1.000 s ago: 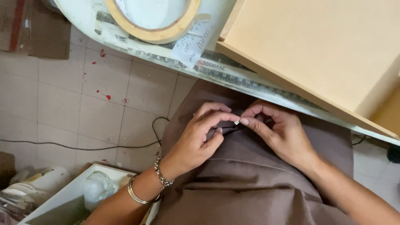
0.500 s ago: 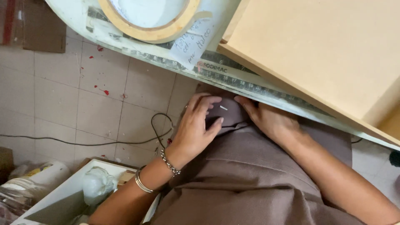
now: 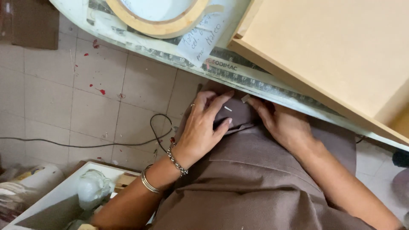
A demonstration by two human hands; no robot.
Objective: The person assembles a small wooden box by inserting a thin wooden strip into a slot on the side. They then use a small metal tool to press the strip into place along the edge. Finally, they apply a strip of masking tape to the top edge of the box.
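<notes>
My left hand (image 3: 202, 127), with bracelets on its wrist, closes over a raised fold (image 3: 238, 115) of the brown corduroy garment (image 3: 255, 179) on my lap, thumb beneath the fold and fingers spread over it. A small white mark (image 3: 228, 108) shows on the fold. My right hand (image 3: 283, 125) lies on the same fabric just right of the fold, its fingertips reaching a small pale piece (image 3: 246, 99) at the table's edge. Its grip is partly hidden there.
A white table edge with a metal ruler (image 3: 238, 72) crosses above my hands. On it are a large tape roll (image 3: 157, 25), a paper note (image 3: 202, 36) and a pale wooden board (image 3: 341, 47). A black cable (image 3: 85, 145) lies on the paint-spotted tile floor beside a white box of clutter (image 3: 64, 191).
Both hands stopped pinching a small dark item in front of me. They moved forward toward the table edge, and my left hand now grips a fold of fabric.
</notes>
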